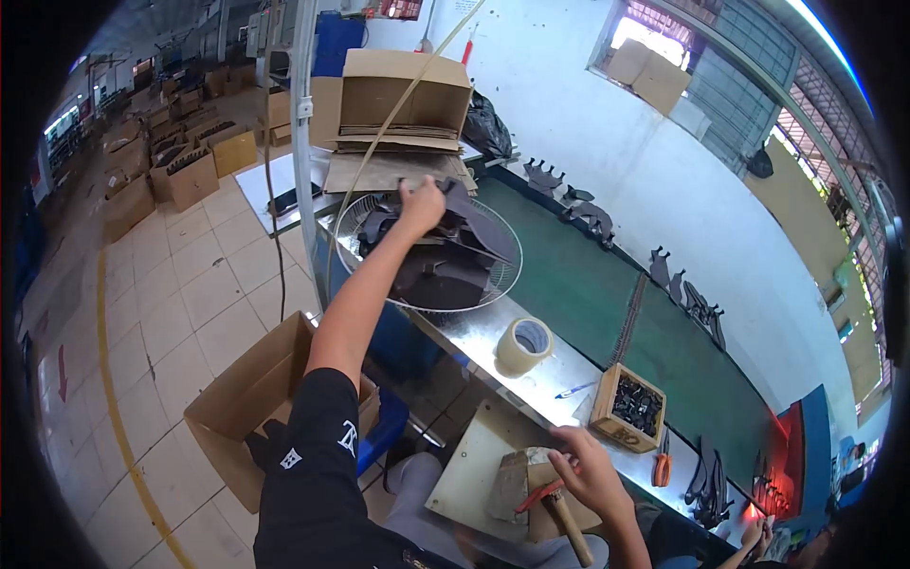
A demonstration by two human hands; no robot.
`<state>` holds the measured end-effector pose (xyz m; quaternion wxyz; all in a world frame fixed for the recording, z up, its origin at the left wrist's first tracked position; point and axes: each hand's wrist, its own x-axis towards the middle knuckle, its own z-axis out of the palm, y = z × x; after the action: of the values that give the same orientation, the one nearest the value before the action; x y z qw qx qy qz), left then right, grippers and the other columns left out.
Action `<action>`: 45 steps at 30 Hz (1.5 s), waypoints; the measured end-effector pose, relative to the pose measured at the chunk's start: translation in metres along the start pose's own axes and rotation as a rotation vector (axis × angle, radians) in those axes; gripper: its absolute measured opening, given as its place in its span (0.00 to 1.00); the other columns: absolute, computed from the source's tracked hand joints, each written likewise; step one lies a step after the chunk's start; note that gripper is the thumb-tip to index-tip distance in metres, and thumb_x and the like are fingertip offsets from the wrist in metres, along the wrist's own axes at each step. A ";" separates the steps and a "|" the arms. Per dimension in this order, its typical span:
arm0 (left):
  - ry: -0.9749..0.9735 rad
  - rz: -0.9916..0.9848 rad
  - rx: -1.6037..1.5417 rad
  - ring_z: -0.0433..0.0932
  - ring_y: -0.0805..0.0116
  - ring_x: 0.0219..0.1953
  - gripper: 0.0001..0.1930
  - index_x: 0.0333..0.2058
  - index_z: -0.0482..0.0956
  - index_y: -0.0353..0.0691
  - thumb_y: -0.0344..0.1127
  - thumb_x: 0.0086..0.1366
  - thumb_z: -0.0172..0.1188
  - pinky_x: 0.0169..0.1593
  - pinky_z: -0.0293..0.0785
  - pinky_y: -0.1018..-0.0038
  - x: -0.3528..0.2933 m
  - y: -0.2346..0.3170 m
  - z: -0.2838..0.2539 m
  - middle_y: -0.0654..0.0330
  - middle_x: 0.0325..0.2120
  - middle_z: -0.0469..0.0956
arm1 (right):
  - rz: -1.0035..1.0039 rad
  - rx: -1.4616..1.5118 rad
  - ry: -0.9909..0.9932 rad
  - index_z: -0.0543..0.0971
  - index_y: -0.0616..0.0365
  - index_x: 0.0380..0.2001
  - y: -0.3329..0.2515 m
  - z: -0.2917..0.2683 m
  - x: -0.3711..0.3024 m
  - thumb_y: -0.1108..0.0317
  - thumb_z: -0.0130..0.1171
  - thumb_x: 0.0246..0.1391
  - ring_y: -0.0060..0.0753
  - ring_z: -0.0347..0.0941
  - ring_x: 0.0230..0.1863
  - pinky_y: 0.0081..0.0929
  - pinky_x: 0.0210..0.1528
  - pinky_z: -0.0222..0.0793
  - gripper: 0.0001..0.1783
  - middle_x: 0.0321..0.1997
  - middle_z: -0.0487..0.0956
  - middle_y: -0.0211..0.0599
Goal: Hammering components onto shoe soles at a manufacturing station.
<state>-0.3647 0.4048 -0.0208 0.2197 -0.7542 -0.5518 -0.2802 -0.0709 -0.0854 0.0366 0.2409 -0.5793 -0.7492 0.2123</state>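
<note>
Dark flat piece (pixel 466 216), matte and angular, lay in the upper part of the round wire basket (pixel 519 273) over similar dark pieces (pixel 438 284), at the left hand (pixel 424 206) (fingers partly hidden; whether clamped, impossible to tell); sorting or lifting appeared the step in hand, the next move calling for a sure hold clear of the thin rim. Right hand (pixel 590 474), well apart from the left, loosely curled and holding nothing, hung near a wooden-handled hammer (pixel 568 529). Farther out: cream tape roll (pixel 512 357), wooden box (pixel 618 432), smooth green belt (pixel 569 261).
</note>
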 end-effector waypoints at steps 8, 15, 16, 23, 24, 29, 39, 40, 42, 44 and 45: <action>-0.128 -0.720 -0.605 0.73 0.38 0.56 0.28 0.58 0.58 0.29 0.48 0.70 0.43 0.63 0.47 0.33 -0.004 -0.108 0.023 0.38 0.48 0.78 | 0.415 0.248 0.187 0.78 0.66 0.45 0.051 -0.009 -0.114 0.70 0.55 0.63 0.24 0.78 0.28 0.20 0.31 0.73 0.12 0.34 0.81 0.38; -0.354 -0.035 -0.294 0.78 0.43 0.46 0.22 0.42 0.77 0.38 0.52 0.61 0.62 0.52 0.65 0.45 0.002 -0.017 -0.066 0.49 0.43 0.82 | 0.545 0.342 0.355 0.78 0.68 0.41 0.081 0.008 -0.169 0.71 0.53 0.64 0.22 0.78 0.27 0.18 0.28 0.72 0.10 0.32 0.81 0.36; -0.313 -0.081 -0.442 0.78 0.43 0.45 0.19 0.36 0.78 0.36 0.48 0.59 0.66 0.46 0.70 0.52 0.008 -0.001 -0.069 0.45 0.41 0.80 | 0.546 0.339 0.369 0.79 0.68 0.41 0.078 0.007 -0.172 0.70 0.54 0.64 0.23 0.78 0.28 0.20 0.29 0.72 0.10 0.32 0.81 0.37; -0.029 0.003 -0.556 0.77 0.47 0.39 0.19 0.38 0.78 0.32 0.43 0.56 0.67 0.42 0.71 0.58 0.019 0.028 -0.026 0.46 0.34 0.79 | 0.474 0.137 0.488 0.80 0.63 0.39 0.096 -0.018 -0.197 0.64 0.57 0.61 0.39 0.79 0.30 0.30 0.34 0.72 0.12 0.31 0.81 0.46; -0.055 0.079 -0.488 0.78 0.45 0.41 0.19 0.39 0.78 0.32 0.42 0.56 0.67 0.45 0.72 0.58 0.026 -0.040 -0.041 0.44 0.35 0.80 | 0.395 0.124 0.575 0.80 0.63 0.38 0.107 -0.024 -0.195 0.64 0.57 0.61 0.43 0.79 0.32 0.33 0.35 0.73 0.12 0.32 0.81 0.48; -0.017 0.147 -0.164 0.74 0.43 0.52 0.23 0.49 0.71 0.33 0.42 0.62 0.63 0.57 0.66 0.53 -0.009 0.078 -0.056 0.42 0.47 0.78 | 0.652 -0.385 1.136 0.76 0.65 0.36 0.230 -0.111 -0.269 0.64 0.56 0.61 0.51 0.79 0.29 0.40 0.33 0.72 0.12 0.27 0.80 0.52; -0.543 0.489 -0.735 0.72 0.46 0.58 0.22 0.53 0.73 0.33 0.36 0.62 0.63 0.68 0.55 0.54 -0.227 0.262 -0.287 0.47 0.52 0.77 | 0.828 -1.459 0.898 0.77 0.55 0.49 0.343 -0.170 -0.270 0.63 0.60 0.53 0.46 0.70 0.57 0.49 0.60 0.58 0.20 0.55 0.74 0.41; -0.638 0.411 -0.835 0.73 0.47 0.57 0.21 0.52 0.74 0.33 0.36 0.62 0.63 0.68 0.56 0.54 -0.242 0.261 -0.290 0.48 0.51 0.78 | 1.048 -1.285 0.678 0.77 0.55 0.49 0.356 -0.169 -0.272 0.64 0.56 0.56 0.45 0.70 0.56 0.51 0.60 0.57 0.17 0.52 0.74 0.40; -0.739 0.199 -1.038 0.77 0.49 0.54 0.19 0.48 0.77 0.35 0.36 0.60 0.65 0.67 0.57 0.53 -0.271 0.260 -0.294 0.49 0.49 0.80 | 1.162 -1.026 0.469 0.79 0.56 0.48 0.366 -0.172 -0.267 0.65 0.51 0.59 0.43 0.70 0.55 0.58 0.60 0.55 0.16 0.48 0.75 0.38; -0.612 0.233 -0.968 0.75 0.50 0.56 0.17 0.48 0.78 0.37 0.34 0.61 0.63 0.68 0.53 0.48 -0.290 0.274 -0.301 0.51 0.52 0.78 | 1.033 -1.148 0.682 0.80 0.56 0.42 0.369 -0.177 -0.275 0.67 0.54 0.56 0.40 0.70 0.53 0.58 0.60 0.56 0.13 0.44 0.74 0.36; -0.541 0.246 -0.905 0.74 0.50 0.58 0.16 0.48 0.78 0.38 0.34 0.62 0.62 0.68 0.51 0.47 -0.300 0.285 -0.308 0.51 0.53 0.78 | 0.937 -1.282 0.790 0.80 0.55 0.40 0.363 -0.176 -0.278 0.68 0.55 0.54 0.40 0.70 0.52 0.57 0.60 0.56 0.11 0.43 0.73 0.36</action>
<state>-0.2179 -0.0896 0.0036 -0.2458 -0.8778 -0.3203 -0.2579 0.3731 -0.2611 -0.0730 -0.0007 -0.8810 -0.2721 -0.3870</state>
